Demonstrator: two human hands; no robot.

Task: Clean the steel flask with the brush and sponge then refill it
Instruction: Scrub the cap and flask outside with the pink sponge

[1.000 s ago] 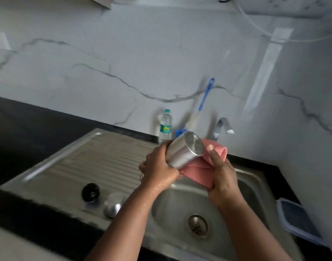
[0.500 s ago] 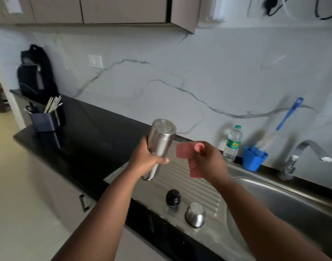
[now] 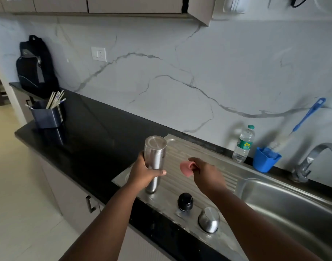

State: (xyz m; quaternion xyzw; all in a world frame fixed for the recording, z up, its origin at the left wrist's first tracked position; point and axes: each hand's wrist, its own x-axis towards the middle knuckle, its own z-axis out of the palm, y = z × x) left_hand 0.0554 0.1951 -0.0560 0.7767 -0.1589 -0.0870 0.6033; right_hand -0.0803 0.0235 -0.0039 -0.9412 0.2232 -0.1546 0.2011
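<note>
Left hand (image 3: 145,174) is gripping the cylindrical brushed-steel flask (image 3: 155,160) upside down at frame centre, mouth end at the ridged steel drainboard (image 3: 182,153); contact unclear. Right hand (image 3: 205,171) is pinching a crumpled pink sponge (image 3: 185,167) just beside it. Blue-handled bottle brush (image 3: 310,114) is standing in a blue plastic cup (image 3: 264,161), right of frame.

The left hand (image 3: 142,175) has lowered the inverted flask (image 3: 154,161) onto the drainboard (image 3: 199,157).

Counts around the two hands

One cylindrical steel flask (image 3: 155,159), one pink sponge (image 3: 186,167), one round black stopper (image 3: 185,201), one domed steel cap (image 3: 209,219), one clear plastic bottle (image 3: 243,144), one blue long-handled brush (image 3: 309,115).
</note>
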